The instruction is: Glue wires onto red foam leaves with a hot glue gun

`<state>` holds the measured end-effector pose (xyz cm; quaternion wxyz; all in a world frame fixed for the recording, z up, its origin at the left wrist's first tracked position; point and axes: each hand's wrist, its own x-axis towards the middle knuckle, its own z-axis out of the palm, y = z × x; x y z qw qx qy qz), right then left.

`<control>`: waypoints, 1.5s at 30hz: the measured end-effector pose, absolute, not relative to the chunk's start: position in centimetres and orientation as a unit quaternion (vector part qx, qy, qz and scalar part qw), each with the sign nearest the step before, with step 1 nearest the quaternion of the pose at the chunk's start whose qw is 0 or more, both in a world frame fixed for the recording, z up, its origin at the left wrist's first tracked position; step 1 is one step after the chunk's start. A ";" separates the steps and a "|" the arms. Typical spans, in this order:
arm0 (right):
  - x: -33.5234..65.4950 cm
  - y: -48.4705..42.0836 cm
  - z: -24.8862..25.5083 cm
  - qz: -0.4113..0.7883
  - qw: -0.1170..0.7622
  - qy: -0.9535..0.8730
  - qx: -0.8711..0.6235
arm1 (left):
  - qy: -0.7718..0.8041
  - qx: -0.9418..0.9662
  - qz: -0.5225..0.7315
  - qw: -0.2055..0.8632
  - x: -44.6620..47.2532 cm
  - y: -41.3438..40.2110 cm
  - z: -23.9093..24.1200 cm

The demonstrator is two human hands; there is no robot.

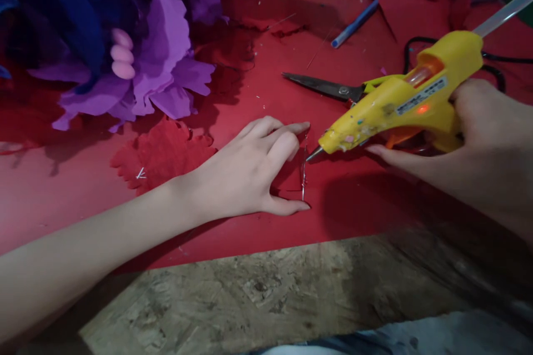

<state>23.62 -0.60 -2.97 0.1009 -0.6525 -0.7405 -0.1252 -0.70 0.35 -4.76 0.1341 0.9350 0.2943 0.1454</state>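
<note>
My left hand [258,169] rests on the red sheet with thumb and a fingertip apart, at either end of a thin silvery strand [303,183] that looks like wire. They hold the strand against the sheet. In my right hand [483,138] is a yellow hot glue gun [395,97], its fingers wrapped round the handle. An orange light glows on the gun's side, and a clear glue stick [506,11] sticks out of its back. The metal nozzle points left, right beside the strand; I cannot tell whether they touch. Behind the gun lie scissors [325,86], partly hidden.
A ruffled red petal piece [162,155] lies beyond my left forearm. Large purple petals [162,50] and dark blue ones [75,11] fill the upper left. A blue pen [355,23] is at the back. The red sheet [250,238] ends before a wooden board edge [250,294].
</note>
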 end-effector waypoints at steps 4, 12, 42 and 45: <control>23.7 -0.8 -3.0 -0.101 0.092 -0.775 -0.617 | 0.288 0.938 0.147 0.127 -0.7 0.3 -4.8; 23.7 0.0 -3.0 -0.119 0.083 -0.703 -0.696 | 0.285 0.940 0.142 0.122 -0.7 0.4 -4.8; 23.6 0.4 -3.5 -0.154 0.132 -0.703 -0.682 | 0.286 0.940 0.134 0.129 -0.7 0.5 -4.8; 23.8 0.3 -3.4 -0.145 0.125 -0.701 -0.687 | 0.281 0.940 0.140 0.131 -0.8 0.5 -4.8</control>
